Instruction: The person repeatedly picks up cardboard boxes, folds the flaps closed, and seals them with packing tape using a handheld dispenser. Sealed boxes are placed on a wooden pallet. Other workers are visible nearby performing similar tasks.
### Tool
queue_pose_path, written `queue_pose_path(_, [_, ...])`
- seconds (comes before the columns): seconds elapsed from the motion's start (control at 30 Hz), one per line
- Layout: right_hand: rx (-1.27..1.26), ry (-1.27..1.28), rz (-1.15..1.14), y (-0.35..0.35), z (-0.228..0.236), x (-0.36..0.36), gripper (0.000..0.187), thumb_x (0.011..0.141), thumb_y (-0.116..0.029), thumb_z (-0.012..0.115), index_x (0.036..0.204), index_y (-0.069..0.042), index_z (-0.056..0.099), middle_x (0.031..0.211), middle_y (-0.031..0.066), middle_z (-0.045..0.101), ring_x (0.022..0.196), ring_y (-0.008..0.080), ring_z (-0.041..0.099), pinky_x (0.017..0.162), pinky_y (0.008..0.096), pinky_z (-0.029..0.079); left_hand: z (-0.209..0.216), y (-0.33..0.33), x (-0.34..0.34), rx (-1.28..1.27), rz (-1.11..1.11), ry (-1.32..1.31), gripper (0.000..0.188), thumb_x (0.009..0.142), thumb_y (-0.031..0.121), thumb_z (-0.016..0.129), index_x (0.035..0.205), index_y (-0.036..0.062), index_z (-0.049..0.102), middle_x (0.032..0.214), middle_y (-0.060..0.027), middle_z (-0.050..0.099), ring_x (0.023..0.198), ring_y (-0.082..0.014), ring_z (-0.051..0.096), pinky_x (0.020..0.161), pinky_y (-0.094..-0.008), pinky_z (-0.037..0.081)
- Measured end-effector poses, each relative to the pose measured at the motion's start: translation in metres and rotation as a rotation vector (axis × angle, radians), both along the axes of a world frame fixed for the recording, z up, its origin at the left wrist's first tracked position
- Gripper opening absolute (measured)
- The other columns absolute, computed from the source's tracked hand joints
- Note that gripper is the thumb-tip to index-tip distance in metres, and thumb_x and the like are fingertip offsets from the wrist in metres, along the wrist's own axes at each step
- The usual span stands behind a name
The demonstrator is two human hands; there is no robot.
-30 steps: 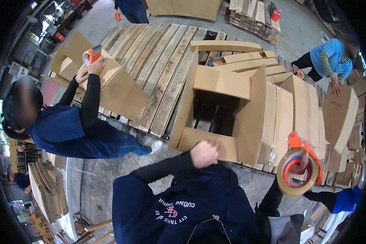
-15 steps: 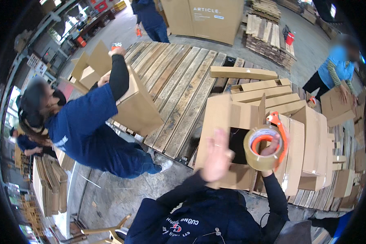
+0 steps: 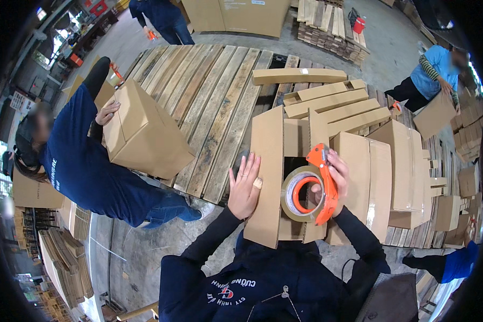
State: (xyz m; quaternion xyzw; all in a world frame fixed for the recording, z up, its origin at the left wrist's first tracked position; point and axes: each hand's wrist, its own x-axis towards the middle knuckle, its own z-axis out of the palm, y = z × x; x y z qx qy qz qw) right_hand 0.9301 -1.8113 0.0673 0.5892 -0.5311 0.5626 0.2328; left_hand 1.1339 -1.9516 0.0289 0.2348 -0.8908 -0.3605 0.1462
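An open cardboard box (image 3: 266, 174) stands right in front of me, its long left flap raised and its inside dark. My left hand (image 3: 245, 185) lies flat against the outer side of that flap, fingers stretched out. In my right hand (image 3: 337, 173) is an orange tape dispenser (image 3: 329, 188), held over the box opening near its right flap. A roll of brownish clear packing tape (image 3: 288, 196) sits on the dispenser, and some of my fingers show through its core.
Closed, taped boxes (image 3: 378, 188) stand close on my right. Long flat cartons (image 3: 327, 102) lie beyond, on the wooden slat table (image 3: 214, 107). At left a co-worker in navy (image 3: 102, 155) handles a box (image 3: 145, 129); another in light blue (image 3: 437, 72) works at far right.
My left hand has settled onto the left flap, which now stands more upright. The dispenser has come left and tilted over the opening. The left co-worker's raised arm has shifted.
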Motion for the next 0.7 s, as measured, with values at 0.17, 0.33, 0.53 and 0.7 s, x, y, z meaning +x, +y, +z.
queue_pose_path(0.17, [-0.021,-0.631,0.217,0.002,-0.007,0.021,0.072,0.085,-0.060,0.057,0.120,0.001,0.045,0.115,0.0243,0.058,0.106,0.0331,0.060,0.092,0.0444,0.048,0.041,-0.045,-0.072,0.124,-0.087,0.355,0.073,0.096,0.043,0.042,0.148,-0.0013,0.015,0.152,-0.0248,0.017,0.144,-0.0333,0.011,0.115,-0.0482,0.008])
queue_pose_path(0.33, [0.259,-1.033,0.487,0.007,-0.030,0.016,0.043,0.088,-0.044,0.059,0.099,-0.003,0.052,0.086,0.0135,0.066,0.079,0.0202,0.065,0.067,0.0300,0.053,0.020,-0.065,-0.145,-0.254,-0.008,0.005,0.079,0.082,0.054,0.058,0.140,0.0052,0.037,0.131,-0.0171,0.052,0.128,-0.0305,0.042,0.111,-0.0463,0.021])
queue_pose_path(0.53, [0.413,-1.537,0.299,0.012,-0.049,-0.003,0.045,0.091,-0.050,0.050,0.096,-0.005,0.054,0.073,0.0071,0.062,0.063,0.0150,0.061,0.058,0.0260,0.049,0.005,-0.069,-0.150,-0.390,0.000,0.067,0.070,0.061,0.062,0.073,0.101,0.0056,0.063,0.102,-0.0095,0.064,0.103,-0.0238,0.055,0.097,-0.0404,0.034])
queue_pose_path(0.7, [0.390,-0.355,0.091,-0.040,-0.017,-0.062,0.037,0.096,-0.032,0.053,0.118,-0.003,0.054,0.112,0.0107,0.063,0.094,0.0142,0.062,0.080,0.0255,0.050,0.009,-0.074,-0.153,-0.395,0.010,0.029,0.068,0.060,0.060,0.075,0.102,0.0080,0.063,0.101,-0.0097,0.065,0.102,-0.0246,0.056,0.099,-0.0405,0.032])
